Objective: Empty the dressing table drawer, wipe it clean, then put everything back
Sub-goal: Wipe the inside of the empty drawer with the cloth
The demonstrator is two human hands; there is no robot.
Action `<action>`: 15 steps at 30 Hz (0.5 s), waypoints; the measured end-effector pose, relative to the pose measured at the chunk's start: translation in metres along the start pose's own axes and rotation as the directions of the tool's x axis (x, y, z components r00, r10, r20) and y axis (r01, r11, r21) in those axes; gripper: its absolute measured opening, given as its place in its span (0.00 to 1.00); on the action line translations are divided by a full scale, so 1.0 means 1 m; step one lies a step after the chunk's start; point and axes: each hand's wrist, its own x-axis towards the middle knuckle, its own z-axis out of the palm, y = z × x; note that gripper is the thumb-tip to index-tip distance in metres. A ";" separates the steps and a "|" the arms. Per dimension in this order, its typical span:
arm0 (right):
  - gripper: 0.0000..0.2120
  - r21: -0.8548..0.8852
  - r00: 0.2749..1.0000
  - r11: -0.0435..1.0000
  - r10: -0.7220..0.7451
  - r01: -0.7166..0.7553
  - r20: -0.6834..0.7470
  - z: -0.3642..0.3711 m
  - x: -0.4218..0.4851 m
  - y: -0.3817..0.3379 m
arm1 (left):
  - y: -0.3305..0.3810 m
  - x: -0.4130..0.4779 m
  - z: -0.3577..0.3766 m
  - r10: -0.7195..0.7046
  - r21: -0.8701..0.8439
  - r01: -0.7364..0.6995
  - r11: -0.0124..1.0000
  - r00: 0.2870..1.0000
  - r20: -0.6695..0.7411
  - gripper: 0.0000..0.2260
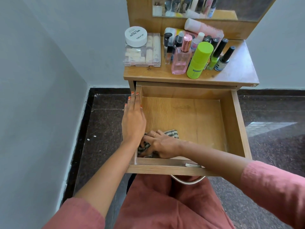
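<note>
Presently, the crumpled green-checked cloth [171, 133] is grasped beneath the right hand [160, 146] in the near-left corner of the open wooden drawer [237, 123], stretched diagonally toward back-right; the left hand [133, 123] is laid flat along its left wall.

We're in somebody's home here, a dressing corner: little wooden dressing table [140, 15] with a mirror [239, 7], pink perfume bottle [180, 61] and nail polish bottle [222, 62] on its worktop [234, 71], plain grey walls [49, 47], dark stone floor [102, 126].
</note>
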 end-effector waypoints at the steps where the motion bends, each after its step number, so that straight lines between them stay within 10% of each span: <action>1: 0.27 -0.003 1.000 1.000 0.003 -0.003 0.000 0.000 0.000 -0.001 | 0.000 0.000 0.000 0.001 0.003 -0.001 1.000 1.000 0.002 0.20; 15: 0.18 0.140 0.998 0.990 0.027 -0.034 0.056 0.020 -0.092 0.054 | 0.000 -0.001 0.000 0.003 -0.013 -0.003 1.000 1.000 0.003 0.20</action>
